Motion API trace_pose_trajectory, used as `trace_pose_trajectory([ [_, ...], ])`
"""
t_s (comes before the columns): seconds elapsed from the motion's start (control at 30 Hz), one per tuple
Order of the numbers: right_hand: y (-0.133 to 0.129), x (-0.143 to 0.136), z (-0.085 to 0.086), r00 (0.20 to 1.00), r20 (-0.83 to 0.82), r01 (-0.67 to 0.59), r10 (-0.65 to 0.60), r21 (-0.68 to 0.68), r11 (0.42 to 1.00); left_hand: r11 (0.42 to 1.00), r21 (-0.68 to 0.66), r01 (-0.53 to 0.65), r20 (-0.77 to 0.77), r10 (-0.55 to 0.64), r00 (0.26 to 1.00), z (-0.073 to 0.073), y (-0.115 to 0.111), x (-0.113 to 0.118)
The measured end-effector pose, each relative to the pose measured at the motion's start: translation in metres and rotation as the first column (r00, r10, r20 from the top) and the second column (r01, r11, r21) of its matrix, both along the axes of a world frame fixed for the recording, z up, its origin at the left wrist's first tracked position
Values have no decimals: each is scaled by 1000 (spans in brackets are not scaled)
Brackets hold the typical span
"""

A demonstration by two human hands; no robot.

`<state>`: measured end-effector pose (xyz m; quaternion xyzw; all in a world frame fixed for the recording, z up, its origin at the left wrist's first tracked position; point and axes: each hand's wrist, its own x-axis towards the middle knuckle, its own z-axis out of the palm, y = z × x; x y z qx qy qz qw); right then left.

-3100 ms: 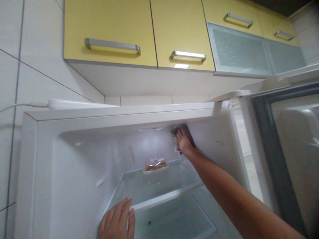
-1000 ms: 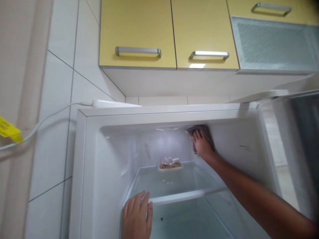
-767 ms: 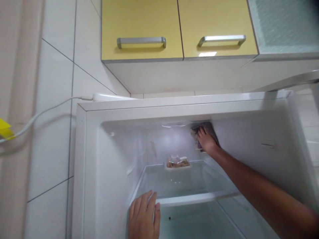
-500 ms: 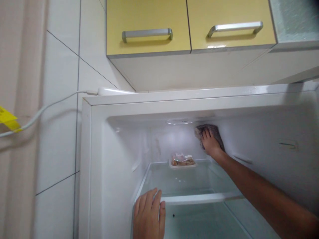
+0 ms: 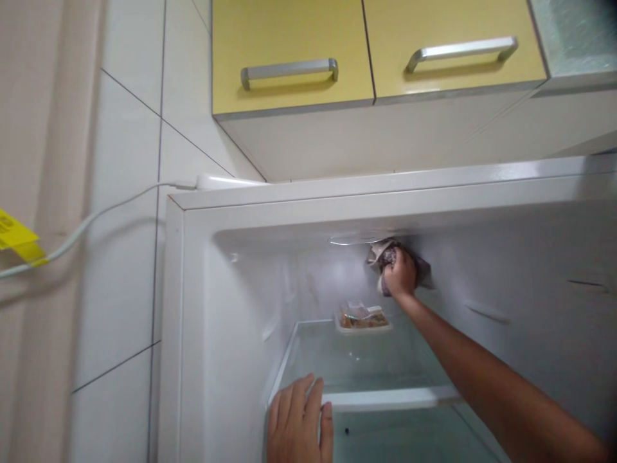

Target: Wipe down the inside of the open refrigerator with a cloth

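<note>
Deep inside the fridge (image 5: 193, 218), my right hand (image 5: 403, 273) is closed around a patterned brown-grey cloth (image 5: 423, 272). The cloth is bunched against the upper back wall near the right-hand corner, and its edges stick out on both sides of my fingers. My left hand (image 5: 299, 424) lies at the front left edge of the upper glass shelf (image 5: 380, 376), its fingers stretched out and holding nothing. At the back of that shelf, below the cloth, sits a wrapped food tray (image 5: 364, 317).
Yellow cabinets (image 5: 294, 38) with metal handles hang above the fridge. A white cable (image 5: 116, 198) runs leftward from the fridge top, with a yellow tag (image 5: 22, 236) by it. A small dark speck (image 5: 346, 431) shows on the lower shelf.
My right hand has gone from lying flat on the cloth to gripping it bunched up, slightly further left along the back wall. My left hand stays at the shelf edge. The view has shifted slightly.
</note>
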<state>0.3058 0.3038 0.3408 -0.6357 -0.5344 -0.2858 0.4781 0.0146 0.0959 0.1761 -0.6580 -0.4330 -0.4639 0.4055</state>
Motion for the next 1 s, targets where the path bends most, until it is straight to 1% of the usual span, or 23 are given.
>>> trace_pose_trajectory([
  [0.07, 14, -31, 3, 992, -123, 32, -34, -23, 999, 1000, 13, 18, 66, -19, 998, -4, 3, 4],
  [0.1, 19, -49, 3, 986, -160, 36, -43, -44, 998, 1000, 13, 27, 77, -28, 997, -6, 4, 6],
  [0.17, 26, -90, 2, 983, -181, 20, -35, -83, 996, 1000, 6, 30, 83, -30, 996, -8, 5, 7],
  [0.2, 28, -112, 1, 988, -151, -11, -3, -96, 995, 1000, 2, 25, 81, -25, 996, -9, 6, 7],
  [0.23, 28, -133, 0, 994, -94, -58, 48, -108, 992, 1000, -2, 18, 76, -18, 997, -9, 6, 7],
  [0.27, 27, -154, 0, 992, -2, -126, 127, -127, 984, 1000, -5, 10, 71, -10, 997, -9, 6, 7],
  [0.3, 26, -172, 0, 956, 153, -225, 251, -169, 960, 1000, -8, 3, 65, -2, 998, -10, 6, 6],
  [0.33, 24, -187, 0, 891, 285, -300, 353, -215, 929, 1000, -11, -2, 62, 3, 998, -10, 6, 6],
  [0.37, 22, -198, 1, 827, 373, -345, 421, -255, 903, 1000, -14, -3, 62, 4, 998, -10, 6, 6],
  [0.4, 20, -205, 2, 764, 440, -376, 471, -290, 880, 1000, -16, 1, 66, 0, 998, -10, 6, 6],
  [0.43, 19, -207, 4, 724, 479, -390, 497, -311, 867, 1000, -18, 9, 72, -7, 997, -10, 6, 6],
  [0.47, 18, -205, 6, 697, 503, -397, 511, -323, 859, 1000, -18, 18, 80, -16, 997, -10, 5, 6],
  [0.53, 18, -190, 11, 643, 548, -409, 534, -344, 845, 999, -15, 32, 89, -30, 996, -10, 5, 7],
  [0.6, 20, -168, 17, 573, 609, -416, 548, -360, 835, 999, -7, 32, 86, -32, 996, -9, 5, 7],
  [0.67, 23, -142, 21, 512, 670, -399, 538, -369, 840, 1000, 4, 24, 74, -25, 997, -9, 6, 6],
  [0.7, 24, -128, 22, 498, 692, -382, 522, -365, 849, 1000, 8, 20, 67, -20, 998, -9, 6, 5],
  [0.73, 26, -115, 22, 508, 701, -362, 500, -353, 863, 1000, 14, 17, 60, -18, 998, -9, 7, 5],
  [0.77, 27, -101, 20, 542, 696, -338, 471, -332, 880, 1000, 20, 17, 57, -18, 998, -9, 7, 5],
  [0.83, 29, -71, 14, 663, 641, -279, 387, -269, 922, 999, 35, 24, 61, -26, 998, -9, 9, 5],
  [0.93, 30, -28, -2, 862, 450, -166, 234, -185, 969, 997, 59, 44, 90, -49, 995, -10, 10, 6],
  [1.0, 28, -6, -12, 936, 314, -113, 159, -162, 980, 997, 59, 51, 113, -57, 992, -9, 9, 8],
])
